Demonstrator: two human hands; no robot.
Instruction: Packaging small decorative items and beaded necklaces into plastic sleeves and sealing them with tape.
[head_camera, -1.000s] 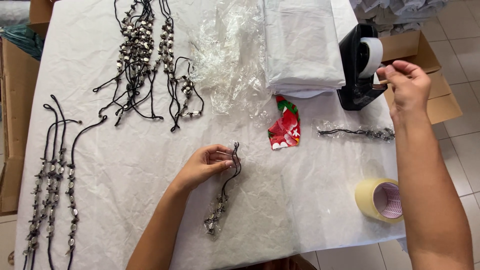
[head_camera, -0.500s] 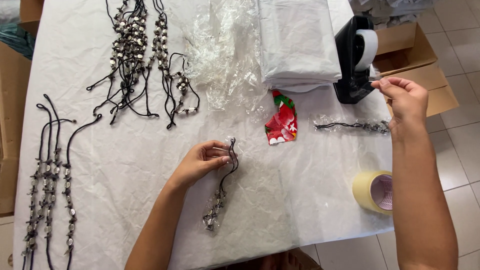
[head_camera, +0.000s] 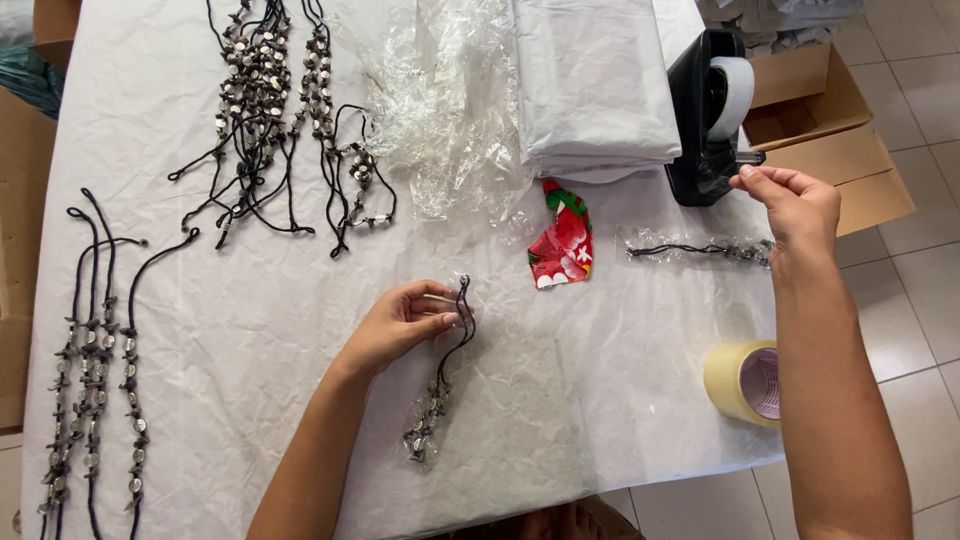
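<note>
My left hand (head_camera: 400, 325) lies at the middle of the table and pinches the top of a small clear bag with a dark beaded cord necklace (head_camera: 432, 415) in it. The bag trails toward the table's front edge. My right hand (head_camera: 795, 205) hovers at the right, thumb and forefinger pinched together right at the cutter of a black tape dispenser (head_camera: 705, 120). They appear to hold a faint clear strip of tape. Below that hand lies another bagged necklace (head_camera: 690, 250).
A beige tape roll (head_camera: 745, 382) sits near the front right corner. A red patterned scrap (head_camera: 562, 240), crumpled clear bags (head_camera: 445, 110) and a folded grey stack (head_camera: 590, 80) lie behind. Loose necklaces lie at top left (head_camera: 265, 110) and far left (head_camera: 95, 350). An open cardboard box (head_camera: 820, 110) stands on the floor.
My right hand has come down from the tape roll to the dispenser's cutter, fingers still pinched. My left hand has stayed on the bagged necklace.
</note>
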